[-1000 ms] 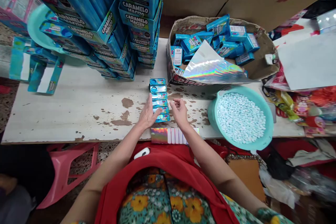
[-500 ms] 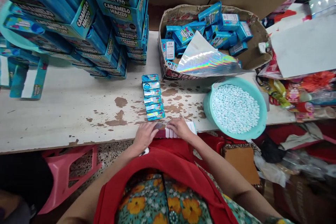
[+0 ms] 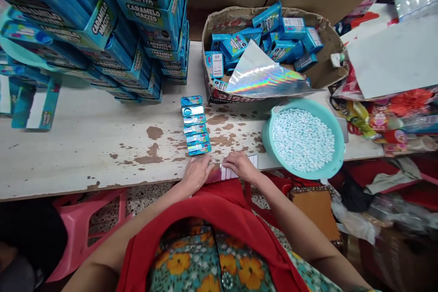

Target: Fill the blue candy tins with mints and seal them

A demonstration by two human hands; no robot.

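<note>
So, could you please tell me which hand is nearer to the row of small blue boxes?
The left hand: it is just in front of the row of small blue boxes, by its near end. The right hand is farther off, to the right, at the shiny sheet.

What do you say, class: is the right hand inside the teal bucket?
No, the right hand is at the sheet with white strips, to the left of the teal bucket.

Head cam: fwd/down over wearer's torso (image 3: 201, 258) onto table (image 3: 85, 146); torso v. near, tilt prob. steep.
</note>
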